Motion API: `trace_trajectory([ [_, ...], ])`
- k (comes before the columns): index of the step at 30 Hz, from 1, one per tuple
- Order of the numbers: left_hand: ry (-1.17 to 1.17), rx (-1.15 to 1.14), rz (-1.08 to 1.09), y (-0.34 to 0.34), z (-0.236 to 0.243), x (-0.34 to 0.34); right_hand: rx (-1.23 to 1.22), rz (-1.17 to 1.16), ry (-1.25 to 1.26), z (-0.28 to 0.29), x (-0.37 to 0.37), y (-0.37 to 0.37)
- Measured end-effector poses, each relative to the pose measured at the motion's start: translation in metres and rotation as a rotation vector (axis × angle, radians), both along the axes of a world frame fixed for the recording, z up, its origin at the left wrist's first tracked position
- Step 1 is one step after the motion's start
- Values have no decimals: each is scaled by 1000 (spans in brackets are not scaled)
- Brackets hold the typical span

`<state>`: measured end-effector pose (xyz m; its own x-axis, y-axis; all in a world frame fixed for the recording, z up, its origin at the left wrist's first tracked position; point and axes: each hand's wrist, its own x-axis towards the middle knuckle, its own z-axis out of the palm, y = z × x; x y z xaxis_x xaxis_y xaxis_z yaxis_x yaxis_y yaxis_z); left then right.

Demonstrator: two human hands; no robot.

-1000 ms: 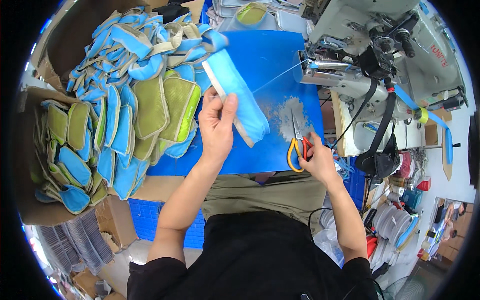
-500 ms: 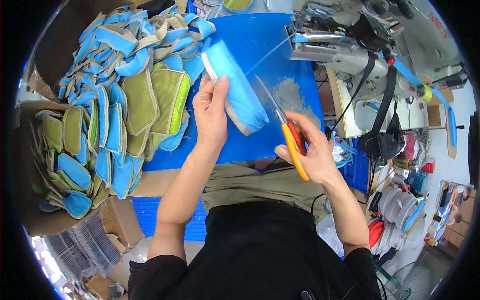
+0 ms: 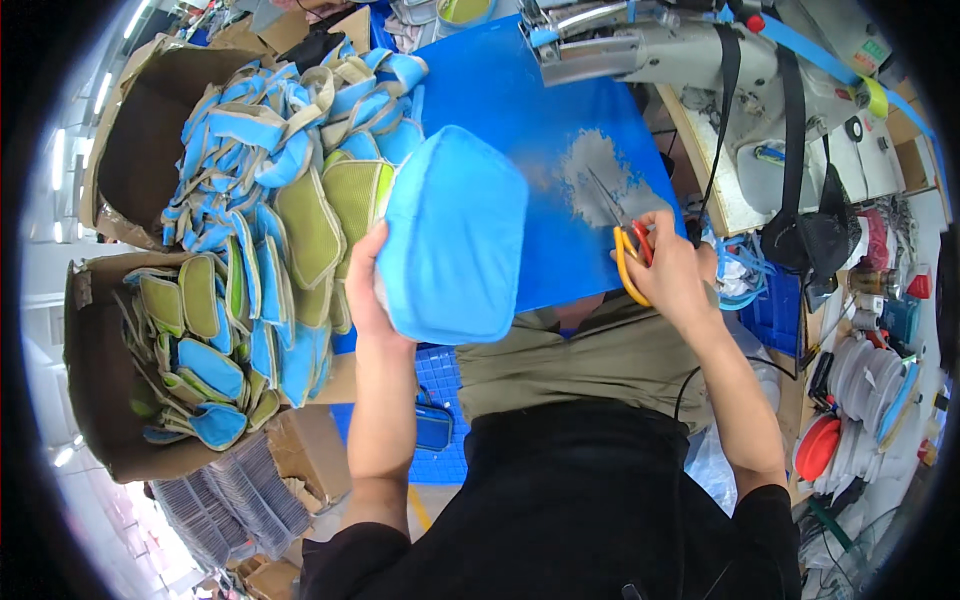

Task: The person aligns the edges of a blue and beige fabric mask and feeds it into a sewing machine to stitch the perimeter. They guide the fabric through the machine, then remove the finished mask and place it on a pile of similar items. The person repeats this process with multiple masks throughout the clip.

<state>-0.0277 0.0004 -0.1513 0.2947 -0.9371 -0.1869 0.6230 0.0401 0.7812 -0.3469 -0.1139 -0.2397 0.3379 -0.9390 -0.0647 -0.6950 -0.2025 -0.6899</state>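
Observation:
My left hand grips a blue fabric piece with rounded corners from its left side, its broad face turned up and my fingers mostly hidden behind it. My right hand is closed on scissors with orange and red handles, held to the right of the piece, blades pointing up and left over a worn grey patch of the blue worktable. Whether the blade tips touch the table I cannot tell.
Blue straps and olive and blue pads are heaped at left, beside cardboard boxes. A sewing machine with hanging black belts stands at back right. Spools crowd the right side; my lap is below.
The blue piece has turned from a narrow, light-edged side to its broad face. The thread running from it toward the machine no longer shows. The scissors swung up and left, then back right; the view shifted.

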Motion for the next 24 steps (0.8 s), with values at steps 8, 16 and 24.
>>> trace_trajectory([
  [8,-1832,-160,-385,13,-61,-65,-403,142,28,-1,-2,-7],
  [16,-1714,-98,95,-6,-83,-4,-174,162,-202,12,56,0],
  [24,-1423,139,61,-18,-92,44,-243,328,-116,10,121,-17],
])
